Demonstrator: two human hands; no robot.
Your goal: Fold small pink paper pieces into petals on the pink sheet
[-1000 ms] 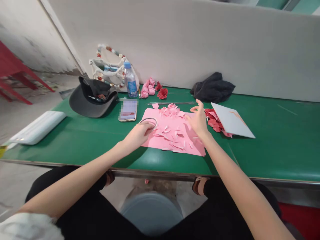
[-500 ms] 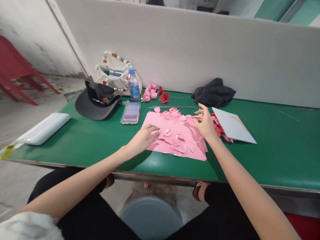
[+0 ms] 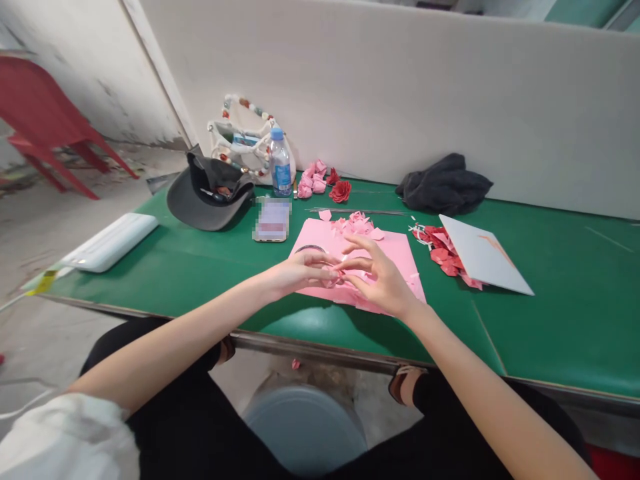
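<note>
My left hand [image 3: 300, 270] and my right hand [image 3: 377, 280] meet over the near part of a pink paper sheet [image 3: 403, 253] on the green table [image 3: 550, 313]. Their fingertips touch, with small pink paper scraps [image 3: 333, 281] bunched between and under them. Both hands have their fingers stretched and spread, lying low on the sheet. A thin ring [image 3: 310, 249] lies on the sheet just beyond my left hand. A heap of pink petals [image 3: 357, 223] sits at the sheet's far edge.
Red petals [image 3: 436, 243] lie beside a white card [image 3: 483, 257] on the right. At the back are a dark cloth [image 3: 445, 183], paper roses [image 3: 320, 180], bottle [image 3: 281, 167], beaded bag [image 3: 240, 143], cap [image 3: 207, 197] and phone [image 3: 273, 220]. A grey bin [image 3: 305, 427] stands under the table edge.
My right hand has come back from the far right of the sheet to meet my left hand near the front. The scraps scattered over the sheet are now gathered under the hands.
</note>
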